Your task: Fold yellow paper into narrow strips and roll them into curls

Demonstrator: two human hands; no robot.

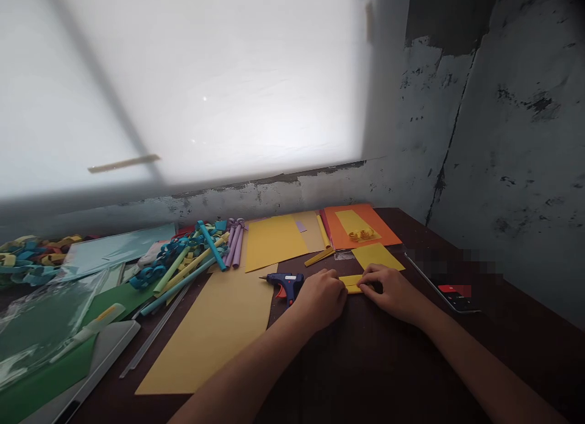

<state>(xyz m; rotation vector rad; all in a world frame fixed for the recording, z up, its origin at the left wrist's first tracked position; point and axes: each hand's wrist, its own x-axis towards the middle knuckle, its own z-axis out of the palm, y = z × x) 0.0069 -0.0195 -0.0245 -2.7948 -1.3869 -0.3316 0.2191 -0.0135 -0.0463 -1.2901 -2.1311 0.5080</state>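
A small piece of folded yellow paper [350, 283] lies on the dark table between my hands. My left hand [322, 295] is closed over its left end, fingers curled down. At the other end, my right hand [388, 290] grips the paper with thumb and fingers drawn together. Just left of my left hand rests a blue hot glue gun [287, 282] with an orange trigger, its nozzle facing left. Behind my right hand lies a flat yellow paper sheet [378, 256]. My left hand hides part of the folded paper.
A large tan sheet [214, 332] covers the table at left. Paper chains [158, 268], rolled paper tubes [235, 244] and plastic-wrapped sheets [41, 326] crowd the left side. Orange paper [386, 229] with yellow curls lies at the back. A phone or tablet [450, 290] sits at right.
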